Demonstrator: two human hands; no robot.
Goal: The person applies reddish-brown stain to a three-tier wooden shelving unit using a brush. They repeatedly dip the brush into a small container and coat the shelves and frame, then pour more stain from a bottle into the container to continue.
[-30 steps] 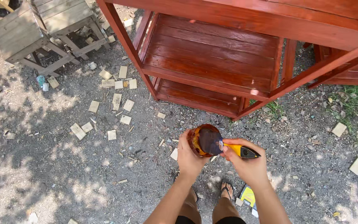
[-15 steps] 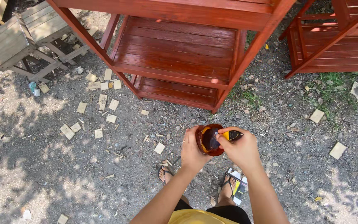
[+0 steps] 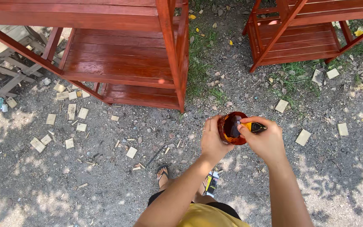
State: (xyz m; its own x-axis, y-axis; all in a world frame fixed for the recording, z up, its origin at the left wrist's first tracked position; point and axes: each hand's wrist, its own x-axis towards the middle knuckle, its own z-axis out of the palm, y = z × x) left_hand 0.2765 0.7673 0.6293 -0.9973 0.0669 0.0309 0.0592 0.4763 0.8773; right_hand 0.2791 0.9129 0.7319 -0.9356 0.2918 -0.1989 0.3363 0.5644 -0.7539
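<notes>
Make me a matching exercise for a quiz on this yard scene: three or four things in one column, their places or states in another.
Things:
1. left hand
2. right hand
3. stained shelf rack
4. wood offcuts

Places or states:
a. scattered on the gravel
b. grip on a yellow-handled brush
c. holding a small cup
d. standing upper left

Pairs: 1-c, 2-b, 3-d, 4-a

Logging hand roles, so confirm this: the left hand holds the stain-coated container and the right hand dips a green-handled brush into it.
Wrong on one point: in the head view the brush handle is yellow and black. The left hand holds the container; the right hand dips it.
</notes>
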